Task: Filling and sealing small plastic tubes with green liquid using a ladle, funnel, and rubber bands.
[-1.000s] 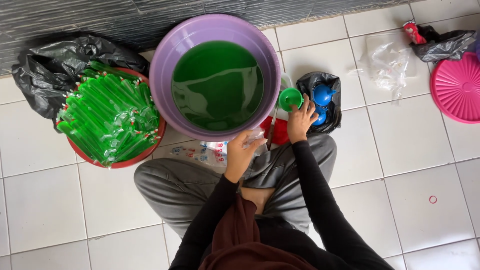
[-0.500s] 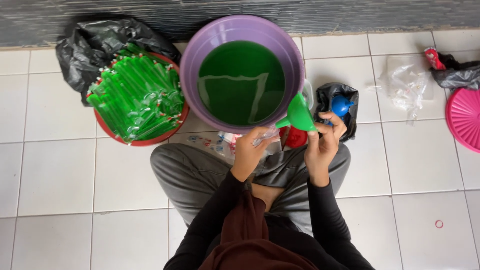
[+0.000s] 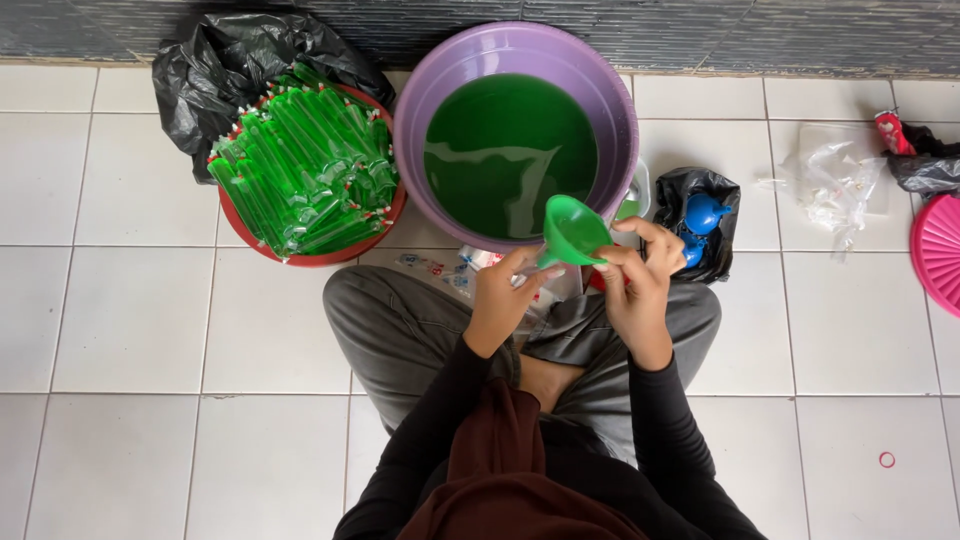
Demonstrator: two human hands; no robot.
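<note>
right hand (image 3: 640, 290) fingers grasping green funnel (image 3: 572, 230) at its rim, funnel just in front of purple basin (image 3: 610, 110) holding green liquid. left hand (image 3: 500, 300) fingers pinched on clear plastic sleeve (image 3: 545, 283) under the funnel. red bowl (image 3: 390, 215) of filled green tubes left of basin, on the tiled floor (image 3: 130, 310).

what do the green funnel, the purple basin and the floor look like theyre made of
Green funnel: looks like plastic, one solid bright colour, thin smooth rim with a slight sheen.
Purple basin: probably plastic too, uniform lilac wall with a rolled rim and soft shine.
Floor: seemingly glazed ceramic tile, off-white squares with grey grout lines and a faint gloss.
</note>
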